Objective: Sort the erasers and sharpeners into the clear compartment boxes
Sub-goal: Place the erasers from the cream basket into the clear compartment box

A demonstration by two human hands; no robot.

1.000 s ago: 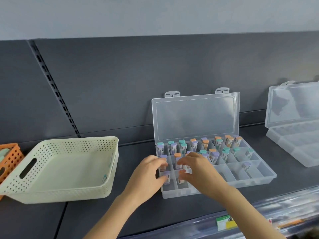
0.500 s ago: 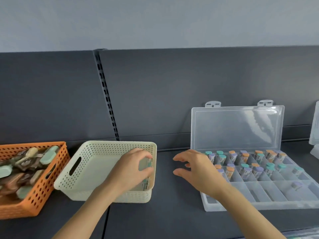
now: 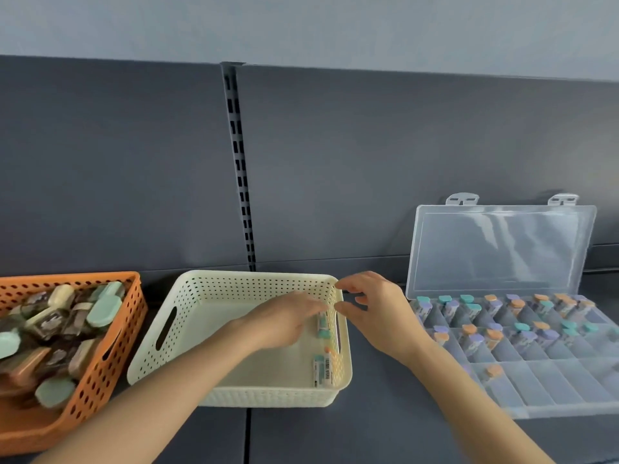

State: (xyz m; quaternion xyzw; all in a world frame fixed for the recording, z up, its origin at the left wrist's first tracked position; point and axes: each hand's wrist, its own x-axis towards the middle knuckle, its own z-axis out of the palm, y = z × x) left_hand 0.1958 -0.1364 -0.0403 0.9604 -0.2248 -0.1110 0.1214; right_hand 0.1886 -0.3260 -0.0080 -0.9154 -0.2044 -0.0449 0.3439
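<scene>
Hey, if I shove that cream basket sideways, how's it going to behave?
Probably light: the cream basket holds only a few small capped items. It likely slides easily on the smooth dark shelf. Its thin perforated walls may flex slightly.

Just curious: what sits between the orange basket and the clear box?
The head view shows a cream perforated basket there, the left hand reaching inside it.
</scene>
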